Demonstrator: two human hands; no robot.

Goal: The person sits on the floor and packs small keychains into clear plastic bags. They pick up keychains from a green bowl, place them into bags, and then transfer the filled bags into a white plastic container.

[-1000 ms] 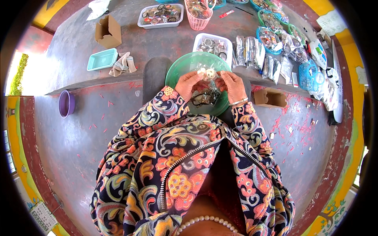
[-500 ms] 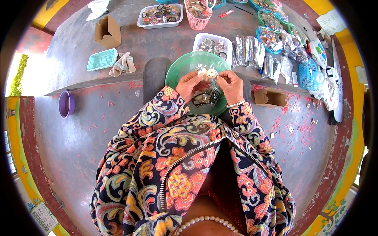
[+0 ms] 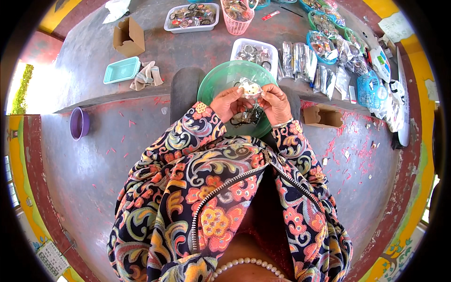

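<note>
"What's biggest from where you stand?"

"The grey table (image 3: 183,54), then the green basin (image 3: 211,84) at its near edge."

"And the hands?"

"Over the basin, both pinching. The left hand (image 3: 227,103) grips one side, the right hand (image 3: 277,104) the other, thumbs against fingers."

"Pinching what?"

"A white piece in clear plastic (image 3: 250,88), held up between the fingertips, above dark loops (image 3: 243,118) lying in the basin."
</note>
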